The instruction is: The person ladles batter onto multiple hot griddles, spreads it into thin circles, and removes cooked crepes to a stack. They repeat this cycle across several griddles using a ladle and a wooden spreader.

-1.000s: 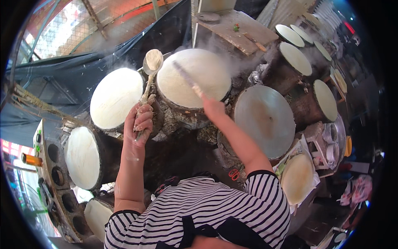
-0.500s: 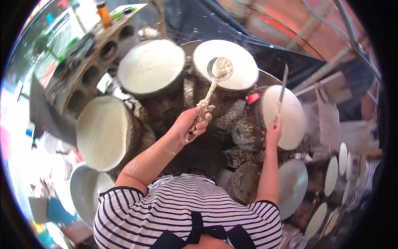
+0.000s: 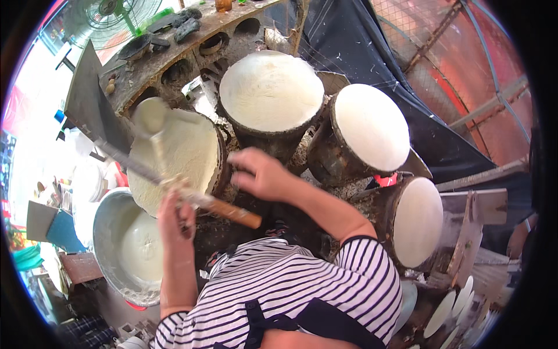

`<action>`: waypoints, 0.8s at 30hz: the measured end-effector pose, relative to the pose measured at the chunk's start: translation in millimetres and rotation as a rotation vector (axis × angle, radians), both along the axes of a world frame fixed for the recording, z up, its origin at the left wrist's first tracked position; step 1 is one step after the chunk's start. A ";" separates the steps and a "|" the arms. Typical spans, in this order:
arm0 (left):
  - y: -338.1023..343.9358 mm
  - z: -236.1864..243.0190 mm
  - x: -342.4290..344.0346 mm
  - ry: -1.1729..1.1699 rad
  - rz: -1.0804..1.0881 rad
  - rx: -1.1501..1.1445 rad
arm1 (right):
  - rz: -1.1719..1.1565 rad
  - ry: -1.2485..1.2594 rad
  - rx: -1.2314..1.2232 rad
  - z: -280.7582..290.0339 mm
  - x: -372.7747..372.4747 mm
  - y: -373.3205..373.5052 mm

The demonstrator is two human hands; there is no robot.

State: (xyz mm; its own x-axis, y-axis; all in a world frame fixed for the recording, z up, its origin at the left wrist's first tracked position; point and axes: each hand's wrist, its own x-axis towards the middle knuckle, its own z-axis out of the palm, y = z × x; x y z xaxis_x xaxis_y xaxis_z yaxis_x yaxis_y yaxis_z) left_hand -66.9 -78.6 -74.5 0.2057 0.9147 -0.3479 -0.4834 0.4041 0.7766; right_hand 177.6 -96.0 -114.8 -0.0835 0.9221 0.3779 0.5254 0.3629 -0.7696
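The left hand point(image 3: 176, 216) is closed around a round-bowled metal ladle with a caked handle point(image 3: 151, 115). Across that fist lies a long flat-bladed tool with a brown wooden handle point(image 3: 228, 212); blur hides whether the fingers pin it. The right hand point(image 3: 260, 174) is empty, fingers loosely spread, just beside the tool's handle. Best to keep the ladle level and the blade off the round cream-coloured sheet point(image 3: 189, 145) beneath. A wide grey metal basin point(image 3: 103, 247) of pale batter sits nearby, before a holed table point(image 3: 136, 81).
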 end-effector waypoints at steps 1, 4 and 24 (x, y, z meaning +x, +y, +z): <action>-0.2 3.5 -16.9 -0.071 0.035 -0.016 | -0.138 -0.072 0.033 -2.1 27.6 28.2; 2.1 -3.2 -57.0 -0.226 0.292 0.038 | -0.630 -0.164 0.095 -68.7 173.0 131.8; -112.4 -38.1 -159.4 -0.487 0.865 0.062 | -0.609 -0.344 -0.316 -55.7 325.9 270.1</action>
State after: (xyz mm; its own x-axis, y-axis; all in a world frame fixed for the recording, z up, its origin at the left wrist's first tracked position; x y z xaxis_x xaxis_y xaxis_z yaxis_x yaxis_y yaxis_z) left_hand -226.2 -191.0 -112.5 -0.4331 0.8311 -0.3489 -0.8640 -0.2725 0.4233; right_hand 503.6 174.1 -170.4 0.4082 0.9031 0.1332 0.7910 -0.2771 -0.5455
